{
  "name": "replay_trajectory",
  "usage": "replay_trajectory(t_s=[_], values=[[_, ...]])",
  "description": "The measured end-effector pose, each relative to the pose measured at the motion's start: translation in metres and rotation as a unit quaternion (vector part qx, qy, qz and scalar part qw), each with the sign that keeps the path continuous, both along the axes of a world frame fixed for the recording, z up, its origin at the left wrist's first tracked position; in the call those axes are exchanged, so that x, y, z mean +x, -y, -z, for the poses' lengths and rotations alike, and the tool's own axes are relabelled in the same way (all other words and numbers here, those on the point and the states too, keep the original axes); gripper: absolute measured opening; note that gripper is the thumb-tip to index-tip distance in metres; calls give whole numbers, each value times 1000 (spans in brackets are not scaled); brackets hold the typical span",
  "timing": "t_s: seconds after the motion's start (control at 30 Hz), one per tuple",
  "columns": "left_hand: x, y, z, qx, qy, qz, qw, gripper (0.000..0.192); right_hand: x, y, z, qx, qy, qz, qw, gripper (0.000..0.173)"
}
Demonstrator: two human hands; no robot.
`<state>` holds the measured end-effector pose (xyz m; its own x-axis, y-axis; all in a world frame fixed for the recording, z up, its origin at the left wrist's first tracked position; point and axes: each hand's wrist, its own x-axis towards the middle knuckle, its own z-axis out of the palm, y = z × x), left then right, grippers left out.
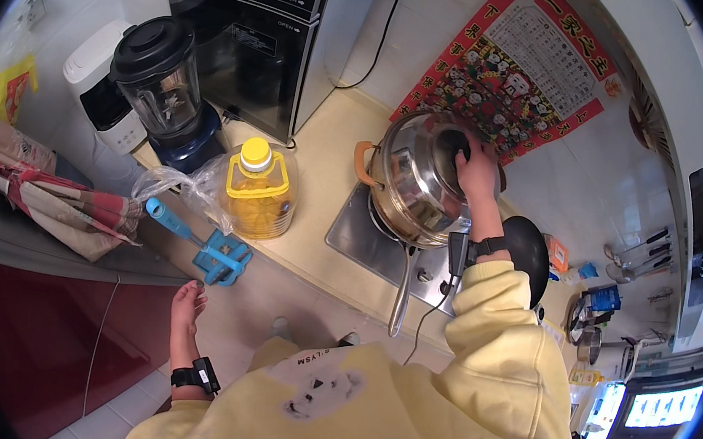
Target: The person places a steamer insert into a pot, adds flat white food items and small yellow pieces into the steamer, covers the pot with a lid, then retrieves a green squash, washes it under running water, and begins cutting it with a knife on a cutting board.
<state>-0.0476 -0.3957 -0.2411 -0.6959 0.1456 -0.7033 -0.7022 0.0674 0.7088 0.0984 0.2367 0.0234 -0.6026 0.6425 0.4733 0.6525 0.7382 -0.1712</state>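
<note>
My right hand [479, 175] grips the dark knob on the domed lid [419, 146] of a large stainless-steel pot [390, 214]. The lid rests on or very close to the pot's rim; I cannot tell if it touches all round. An orange-brown side handle [364, 163] sticks out at the pot's left. From beneath the pot a long steel handle [402, 294] points towards me. The pot stands over a steel cooktop [356, 236]. My left hand [187, 308] hangs low at the left, fingers loosely curled and apart, near a blue long-handled tool [221, 258]. A small dark spot at its fingertips is unclear.
A yellow-capped oil jug [258, 201] stands on the counter left of the cooktop. Behind it are a blender [164, 87] and a black-fronted cabinet [241, 50]. A black pan [522, 255] sits right of my forearm. A cable [427, 322] hangs from my right wrist device.
</note>
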Motion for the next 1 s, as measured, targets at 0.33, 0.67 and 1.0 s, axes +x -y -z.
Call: replay_trajectory(t_s=[0.33,0.67,1.0], values=[[-9,-3,10,-3,5,35,999,24,1,7,-15,-25,-118,-84,989,62],[19,-24,-10,76,-21,29,996,25,108,94,-5,21,-302,-84,949,25],[137,-15,-36,-48,-82,114,989,41,350,199,100,-182,-285,-52,940,20]])
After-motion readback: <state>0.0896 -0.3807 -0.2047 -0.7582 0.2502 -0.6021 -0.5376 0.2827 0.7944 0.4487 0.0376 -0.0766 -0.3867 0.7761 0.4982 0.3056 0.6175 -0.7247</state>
